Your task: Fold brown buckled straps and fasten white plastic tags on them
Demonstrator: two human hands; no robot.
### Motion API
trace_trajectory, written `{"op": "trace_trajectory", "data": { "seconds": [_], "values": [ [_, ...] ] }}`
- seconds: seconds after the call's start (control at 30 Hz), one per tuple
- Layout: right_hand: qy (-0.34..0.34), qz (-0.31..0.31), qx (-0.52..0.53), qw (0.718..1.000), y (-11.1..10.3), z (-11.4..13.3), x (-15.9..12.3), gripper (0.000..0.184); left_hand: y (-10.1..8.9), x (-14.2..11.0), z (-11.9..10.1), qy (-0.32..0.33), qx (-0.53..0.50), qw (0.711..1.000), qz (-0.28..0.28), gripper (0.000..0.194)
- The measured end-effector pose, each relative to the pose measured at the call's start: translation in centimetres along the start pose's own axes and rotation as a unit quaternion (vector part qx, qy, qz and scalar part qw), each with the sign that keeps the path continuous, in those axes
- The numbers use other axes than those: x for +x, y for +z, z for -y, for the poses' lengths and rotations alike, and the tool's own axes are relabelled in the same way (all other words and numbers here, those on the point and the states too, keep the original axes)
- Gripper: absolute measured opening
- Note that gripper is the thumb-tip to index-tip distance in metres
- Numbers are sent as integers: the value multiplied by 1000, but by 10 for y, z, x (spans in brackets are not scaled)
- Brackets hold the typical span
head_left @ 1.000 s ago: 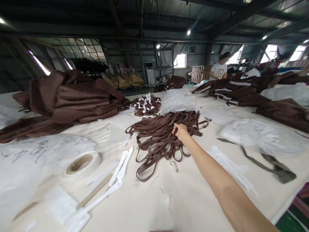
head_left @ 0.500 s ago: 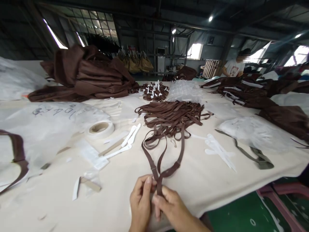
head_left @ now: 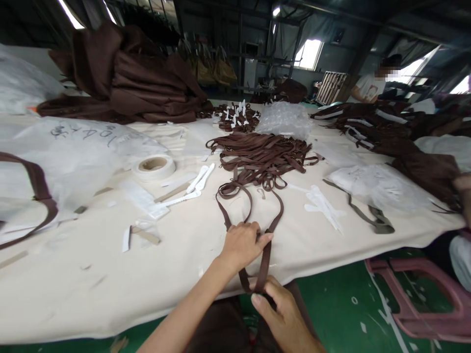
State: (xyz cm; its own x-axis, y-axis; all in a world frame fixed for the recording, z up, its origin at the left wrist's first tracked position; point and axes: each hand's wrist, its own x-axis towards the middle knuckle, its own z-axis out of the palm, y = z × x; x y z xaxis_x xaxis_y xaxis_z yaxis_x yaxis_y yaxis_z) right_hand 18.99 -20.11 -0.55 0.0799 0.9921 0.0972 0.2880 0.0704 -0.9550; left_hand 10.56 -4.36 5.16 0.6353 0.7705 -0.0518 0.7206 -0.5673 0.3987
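Observation:
A long brown strap runs from the heap of brown straps across the cream table to its near edge. My left hand rests on the table and closes round the strap's two runs. Below the table edge my right hand pinches the strap's looped end, which hangs off the table.
A roll of white tape, white paper strips, plastic bags and an olive strap lie around. Folded brown fabric is piled at the far left. Another person works at the far right. A pink stool stands on the green floor.
My hands have drawn the strap over the table edge: the left hand moved forward onto the table, and the right went lower with the looped end. The view tilted down.

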Motion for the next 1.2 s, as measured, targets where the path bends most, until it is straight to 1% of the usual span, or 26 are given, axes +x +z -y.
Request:
{"op": "trace_trajectory", "data": {
  "seconds": [0.07,0.1,0.17,0.23,0.33,0.4,0.47,0.5,0.53,0.6,0.63,0.67,0.7,0.77,0.8,0.83,0.9,0.93,1.0,1.03,1.1,1.17,1.2],
  "values": [
    [-5,-19,-11,1000,0,-5,-5,18,0,8,-9,-11,38,997,60,39],
    [-9,-27,-18,999,-2,-6,-7,17,1,11,-12,-9,45,996,78,35],
    [-19,-39,-38,998,-10,-7,-8,15,2,15,-14,1,47,994,94,25],
    [-45,-57,-60,996,-23,-4,-7,15,4,16,-14,10,41,994,98,19],
    [-110,-97,-122,982,-52,4,6,16,1,12,-12,29,28,996,85,19],
    [-158,-90,-213,960,-74,15,24,25,-4,9,-10,62,20,996,67,21],
    [-196,-46,-328,923,-94,30,49,43,-14,7,-10,107,18,993,42,22],
    [-210,-23,-380,900,-102,39,63,48,-20,7,-11,127,18,991,26,23],
    [-221,-2,-424,878,-109,48,78,48,-27,8,-12,146,16,989,6,24],
    [-244,26,-487,838,-120,70,105,34,-46,12,-16,178,1,983,-44,25],
    [-260,31,-511,819,-124,81,118,27,-58,15,-18,190,-9,979,-74,26],
    [-276,25,-532,800,-128,94,130,23,-71,18,-21,199,-19,974,-106,27],
    [-295,4,-550,781,-132,107,140,23,-86,22,-24,207,-27,968,-138,28],
    [-333,-77,-570,747,-142,133,156,25,-117,30,-30,217,-38,956,-194,31],
    [-348,-128,-568,735,-148,145,162,24,-134,34,-33,219,-45,952,-209,30],
    [-360,-178,-558,726,-154,157,167,24,-149,38,-36,220,-57,950,-214,27],
    [-382,-258,-520,719,-167,177,175,25,-179,45,-43,215,-108,952,-190,17],
    [-390,-284,-500,719,-172,185,179,26,-192,48,-47,211,-141,951,-175,14],
    [-400,-310,-466,726,-178,198,186,25,-214,54,-56,205,-201,944,-163,13],
    [-400,-314,-452,733,-179,203,190,24,-223,57,-62,202,-221,939,-171,13],
    [-395,-310,-418,757,-177,214,199,22,-237,62,-73,198,-242,928,-201,14],
    [-388,-290,-376,790,-172,224,208,23,-248,67,-82,205,-253,919,-222,13],
    [-385,-270,-354,808,-170,229,212,21,-252,69,-85,216,-261,915,-219,11]
  ]
}}
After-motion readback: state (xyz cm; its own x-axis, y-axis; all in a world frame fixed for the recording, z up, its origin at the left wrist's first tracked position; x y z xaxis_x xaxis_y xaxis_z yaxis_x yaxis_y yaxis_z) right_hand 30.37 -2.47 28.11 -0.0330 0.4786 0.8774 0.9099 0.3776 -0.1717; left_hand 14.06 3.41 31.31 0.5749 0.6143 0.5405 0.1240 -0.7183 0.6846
